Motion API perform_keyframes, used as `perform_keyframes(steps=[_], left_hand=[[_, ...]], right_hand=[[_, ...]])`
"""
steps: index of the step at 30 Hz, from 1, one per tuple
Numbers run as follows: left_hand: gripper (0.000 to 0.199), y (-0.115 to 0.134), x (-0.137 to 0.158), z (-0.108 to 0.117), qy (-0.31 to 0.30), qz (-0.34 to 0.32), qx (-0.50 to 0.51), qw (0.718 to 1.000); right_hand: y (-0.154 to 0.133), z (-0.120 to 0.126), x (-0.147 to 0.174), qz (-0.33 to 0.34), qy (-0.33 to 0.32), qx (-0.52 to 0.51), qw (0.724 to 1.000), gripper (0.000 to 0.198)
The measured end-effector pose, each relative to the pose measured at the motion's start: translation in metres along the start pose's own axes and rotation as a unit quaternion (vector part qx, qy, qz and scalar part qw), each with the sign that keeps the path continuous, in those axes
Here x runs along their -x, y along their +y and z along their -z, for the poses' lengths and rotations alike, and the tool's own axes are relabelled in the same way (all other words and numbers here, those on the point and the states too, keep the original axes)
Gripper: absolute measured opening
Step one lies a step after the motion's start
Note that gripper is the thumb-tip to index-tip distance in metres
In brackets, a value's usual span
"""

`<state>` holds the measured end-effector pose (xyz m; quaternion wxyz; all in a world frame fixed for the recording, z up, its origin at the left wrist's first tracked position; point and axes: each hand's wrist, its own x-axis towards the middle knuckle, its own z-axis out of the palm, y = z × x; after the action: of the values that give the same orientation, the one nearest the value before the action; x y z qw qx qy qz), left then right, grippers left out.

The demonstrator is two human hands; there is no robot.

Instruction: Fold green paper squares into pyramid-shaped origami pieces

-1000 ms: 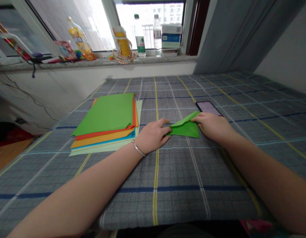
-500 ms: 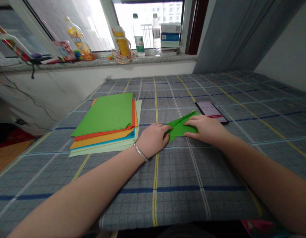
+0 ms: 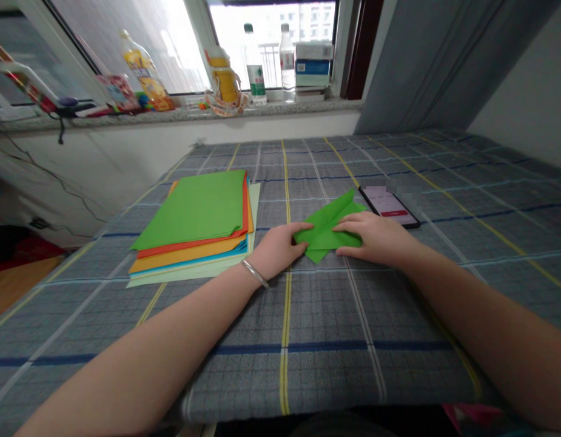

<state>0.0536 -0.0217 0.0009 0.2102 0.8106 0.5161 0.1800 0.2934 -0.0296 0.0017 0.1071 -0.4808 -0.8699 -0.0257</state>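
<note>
green paper (image 3: 323, 231) spread wider than before, left hand (image 3: 276, 247) at edge

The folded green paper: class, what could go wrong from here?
1. The folded green paper may crease askew if the left grip, at its left edge, and the right grip, on its right part, pull unevenly.
2. The phone, just beyond the right grip, might get nudged.
3. The bracelet, close to the uneven paper stack, could catch a sheet.
</note>
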Motion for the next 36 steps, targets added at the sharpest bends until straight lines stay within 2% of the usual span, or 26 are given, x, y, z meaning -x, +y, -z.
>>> perform_keyframes(steps=[3, 8, 12, 16, 18, 28, 36], left_hand=[[0.042, 0.0, 0.0, -0.001, 0.006, -0.003, 0.021, 1.0], [0.04, -0.001, 0.002, -0.004, -0.017, -0.053, 0.029, 0.998], [0.032, -0.004, 0.001, -0.003, -0.017, -0.132, -0.037, 0.99], [0.022, -0.009, 0.0, 0.003, -0.024, -0.233, -0.102, 0.967], [0.021, -0.011, -0.001, 0.006, -0.034, -0.258, -0.117, 0.958], [0.019, -0.015, -0.003, 0.009, -0.052, -0.271, -0.116, 0.954], [0.011, -0.016, -0.003, 0.012, -0.057, -0.287, -0.116, 0.949]], right_hand=[[0.0, -0.001, 0.0, 0.024, 0.003, 0.002, 1.0, 0.042], [0.003, 0.0, -0.002, 0.025, 0.012, -0.02, 0.999, 0.027], [0.002, 0.0, -0.002, 0.059, 0.003, -0.057, 0.997, 0.021], [0.005, -0.004, -0.002, 0.097, 0.012, -0.066, 0.993, 0.019], [0.005, -0.006, -0.003, 0.116, 0.014, -0.068, 0.991, 0.019], [-0.006, -0.004, -0.006, 0.155, 0.002, -0.027, 0.987, 0.02], [-0.021, -0.004, -0.006, 0.117, 0.01, -0.006, 0.993, 0.022]])
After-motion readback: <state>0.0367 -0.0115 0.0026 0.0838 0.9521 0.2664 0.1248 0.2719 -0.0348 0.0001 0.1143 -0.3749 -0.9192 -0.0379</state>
